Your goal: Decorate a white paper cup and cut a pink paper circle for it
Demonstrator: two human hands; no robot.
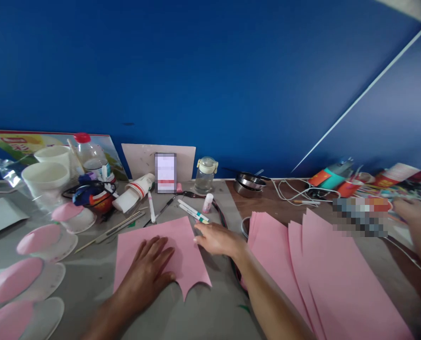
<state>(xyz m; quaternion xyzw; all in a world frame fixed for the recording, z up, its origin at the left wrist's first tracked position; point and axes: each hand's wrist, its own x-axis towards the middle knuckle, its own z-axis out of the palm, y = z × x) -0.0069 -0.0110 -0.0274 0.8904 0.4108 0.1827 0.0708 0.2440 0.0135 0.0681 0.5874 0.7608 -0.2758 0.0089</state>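
Grey cluttered table (90, 283), blue wall (210, 71) behind.

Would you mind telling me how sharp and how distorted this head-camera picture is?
Head view: wide-angle bending curves the table edge and stretches the pink sheets; the left hand and right hand on the pink paper look fairly sharp; two patches are pixelated; light is even, with soft shadows.
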